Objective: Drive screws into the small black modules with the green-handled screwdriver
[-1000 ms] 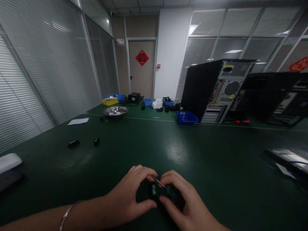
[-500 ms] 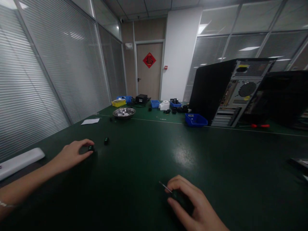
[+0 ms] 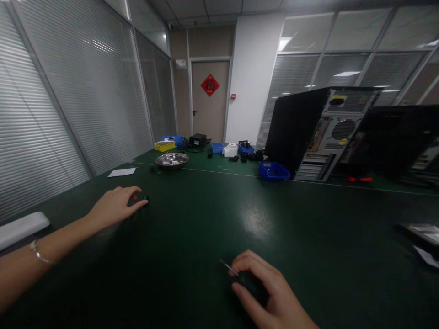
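Note:
My left hand [image 3: 118, 205] reaches over the green table on the left, thumb and index finger apart. Its thumb tip is at a small black part [image 3: 146, 199] on the table, which the thumb partly covers; whether they touch I cannot tell. A second small black part seen earlier does not show now. Low in the middle, my right hand [image 3: 264, 283] is closed around a screwdriver [image 3: 229, 267]. The thin metal shaft points up and left from the fingers, and the dark handle is mostly hidden in the palm.
A steel dish [image 3: 172, 160] and white paper [image 3: 121, 172] lie at the far left. A blue bin [image 3: 273, 170] stands by a black computer case [image 3: 298, 132]. Behind are small bins and black parts. A white object [image 3: 24, 230] lies left; a flat metal-topped device [image 3: 421, 233] lies right.
My left hand has moved right, from one small black part to the other. My right hand still holds the screwdriver in nearly the same place. The view has shifted slightly.

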